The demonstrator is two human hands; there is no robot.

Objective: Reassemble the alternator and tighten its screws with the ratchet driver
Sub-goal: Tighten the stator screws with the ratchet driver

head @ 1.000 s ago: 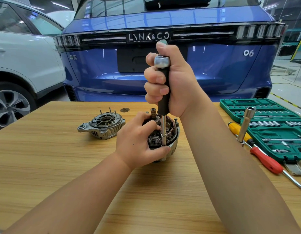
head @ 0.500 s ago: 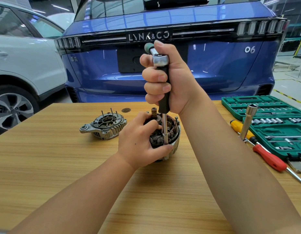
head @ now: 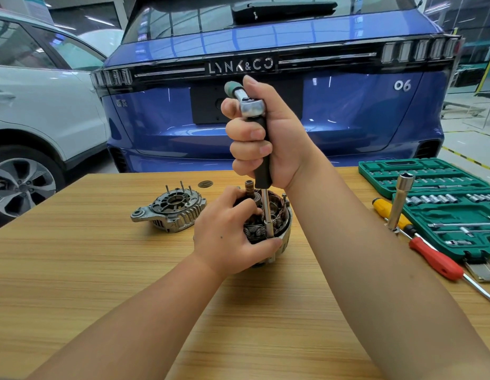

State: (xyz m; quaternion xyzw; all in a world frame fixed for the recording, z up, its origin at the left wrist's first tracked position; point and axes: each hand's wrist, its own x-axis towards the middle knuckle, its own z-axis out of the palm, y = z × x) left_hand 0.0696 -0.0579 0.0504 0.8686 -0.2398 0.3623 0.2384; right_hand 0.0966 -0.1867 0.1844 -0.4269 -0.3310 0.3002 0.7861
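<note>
The open alternator body (head: 279, 215), copper windings showing and a shaft sticking up, stands on the wooden table (head: 101, 270) at its middle. My left hand (head: 227, 234) grips its near left side, thumb at the rim. My right hand (head: 265, 135) holds the ratchet driver (head: 261, 149) upright by its black handle, ratchet head on top. The driver's steel shaft and socket reach down to the body's front rim beside my left thumb. The separate alternator end cover (head: 169, 208), with several long screws standing in it, lies to the left.
A green socket set case (head: 441, 204) lies open at the right edge. In front of it are a tall socket extension (head: 400, 204), a yellow-handled screwdriver (head: 389, 212) and a red-handled screwdriver (head: 436, 259). A blue car (head: 265, 45) and a white car (head: 32, 105) stand behind the table.
The ratchet head has swung, so its green-tipped lever now points up and to the left. The driver stays upright on the alternator's rim, and my left hand keeps its hold.
</note>
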